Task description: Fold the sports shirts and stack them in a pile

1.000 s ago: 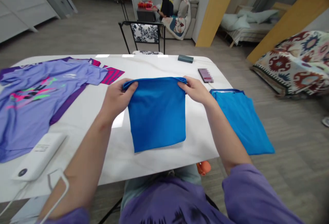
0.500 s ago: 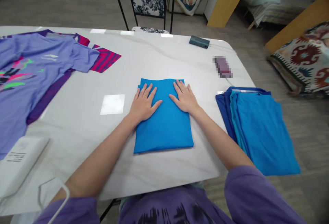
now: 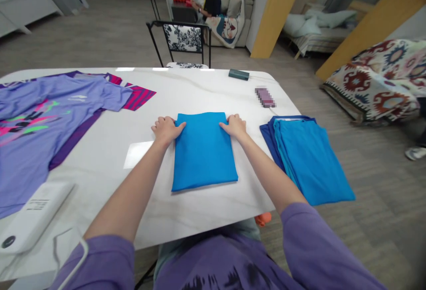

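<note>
A bright blue garment [image 3: 204, 152], folded into a neat rectangle, lies flat on the white table in front of me. Its exact kind is hidden by the folds. At its upper left edge is my left hand [image 3: 165, 129], thumb on top of the cloth and fingers curled at the side. My right hand [image 3: 235, 126] holds the upper right edge the same way, thumb over the fabric. The fingertips of both hands are partly hidden.
A lavender T-shirt [image 3: 66, 117] lies over a purple-and-pink one at left. A white box-shaped device [image 3: 40, 217] sits front left. Blue folded clothes [image 3: 306, 157] overhang the right edge. A phone [image 3: 265, 97] and dark case [image 3: 238, 74] lie behind. Beyond are a chair [image 3: 184, 38] and a seated person [image 3: 210, 1].
My hands have slid outward from lying flat on the blue garment to its upper side edges, thumbs on top. The view has tilted up, showing more of the room.
</note>
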A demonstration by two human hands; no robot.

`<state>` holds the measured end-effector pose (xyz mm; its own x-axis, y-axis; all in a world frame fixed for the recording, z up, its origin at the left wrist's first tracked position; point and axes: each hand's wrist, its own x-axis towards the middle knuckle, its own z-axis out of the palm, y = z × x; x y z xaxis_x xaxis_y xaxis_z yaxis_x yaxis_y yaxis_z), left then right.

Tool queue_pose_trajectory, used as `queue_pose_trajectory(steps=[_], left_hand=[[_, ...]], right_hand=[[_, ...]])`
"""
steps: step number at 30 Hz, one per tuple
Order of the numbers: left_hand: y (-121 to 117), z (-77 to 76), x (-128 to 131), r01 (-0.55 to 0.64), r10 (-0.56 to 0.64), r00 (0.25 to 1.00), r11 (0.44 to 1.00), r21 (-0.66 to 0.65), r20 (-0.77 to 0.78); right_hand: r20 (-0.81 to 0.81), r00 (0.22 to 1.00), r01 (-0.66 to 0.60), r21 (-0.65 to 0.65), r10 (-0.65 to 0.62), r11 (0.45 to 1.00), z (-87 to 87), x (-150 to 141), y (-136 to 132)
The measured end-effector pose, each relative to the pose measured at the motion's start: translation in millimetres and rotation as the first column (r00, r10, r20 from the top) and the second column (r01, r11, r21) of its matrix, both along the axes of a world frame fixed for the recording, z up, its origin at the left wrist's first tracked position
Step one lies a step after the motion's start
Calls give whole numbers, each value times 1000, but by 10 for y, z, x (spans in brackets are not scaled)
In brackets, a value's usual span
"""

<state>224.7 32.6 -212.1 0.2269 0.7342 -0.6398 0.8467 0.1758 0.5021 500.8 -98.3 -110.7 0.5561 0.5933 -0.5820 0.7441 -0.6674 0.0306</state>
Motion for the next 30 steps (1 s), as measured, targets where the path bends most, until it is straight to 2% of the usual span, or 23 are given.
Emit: queue_pose_trajectory(steps=[3, 5, 7, 10, 13, 15, 16, 20, 23, 25, 27, 29, 30], left_hand=[[13, 160, 66, 0, 7, 994, 998, -63, 108], [-15, 355, 94, -25, 35, 980, 998, -51, 198], [-36, 614, 95, -69, 69, 952, 998, -11, 297], [-3, 1114, 62, -153, 112, 884, 987, 54, 453], [83, 1741, 30, -257, 129, 713, 963, 85, 689], [115, 2207, 34, -302, 74, 591, 944, 134, 804], [110, 2445, 46, -310, 23, 555, 933, 181, 831], [-80, 3332, 167, -280, -192, 495, 888, 365, 848], [-329, 3804, 346, -214, -246, 481, 898, 385, 841], [-492, 3962, 543, -182, -231, 405, 928, 326, 885], [-643, 3974, 831, -148, -172, 262, 965, 216, 950], [-791, 3852, 1217, -71, -80, 152, 993, 92, 985], [-865, 3751, 1442, -26, -33, 130, 999, 37, 991]], right_hand=[[-136, 990, -26, -42, 20, 999, 107, -81, 85], [-213, 977, 5, 23, 0, 1000, 229, -130, 107], [-260, 966, 43, 146, -4, 988, 425, -148, 108], [-262, 963, 49, 374, 55, 926, 881, -90, 112], [-204, 972, 17, 554, 116, 833, 1499, 63, 129], [-145, 978, -22, 641, 149, 767, 1971, 189, 110], [-114, 979, -46, 681, 168, 731, 2221, 250, 78], [13, 969, -155, 806, 246, 571, 3283, 417, -244], [64, 971, -176, 845, 231, 506, 4012, 494, -637], [58, 980, -147, 855, 190, 497, 4366, 594, -908], [31, 988, -105, 850, 150, 517, 4570, 778, -1156], [13, 994, -71, 826, 107, 560, 4615, 1061, -1369], [16, 996, -62, 808, 83, 586, 4579, 1238, -1461]])
